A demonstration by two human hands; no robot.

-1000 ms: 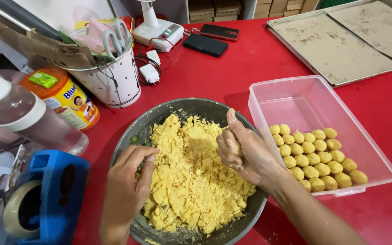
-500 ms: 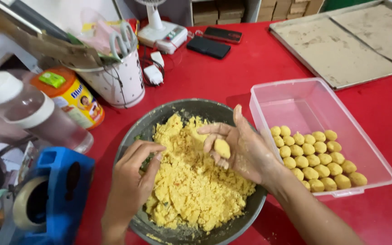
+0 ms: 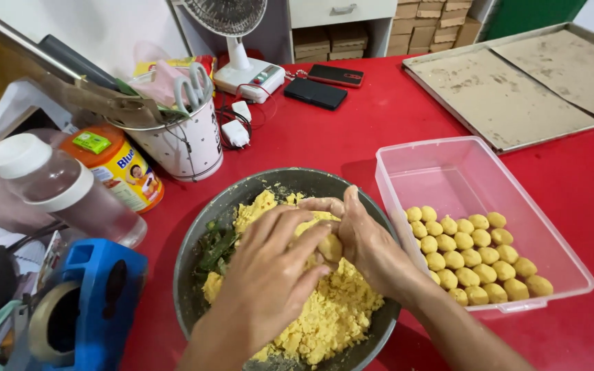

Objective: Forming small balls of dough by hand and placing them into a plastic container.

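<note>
dough ball [image 3: 330, 246] sits roundish, no clear long axis, pressed between both cupped hands.

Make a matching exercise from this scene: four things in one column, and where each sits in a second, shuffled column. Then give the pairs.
Things:
1. dough balls
2. scissors
3. crumbly yellow dough
4. two phones

Places:
A. in the round metal bowl
B. on the red table by the small fan
C. in the clear plastic container
D. in the white utensil pot

Pairs: 1-C, 2-D, 3-A, 4-B
</note>
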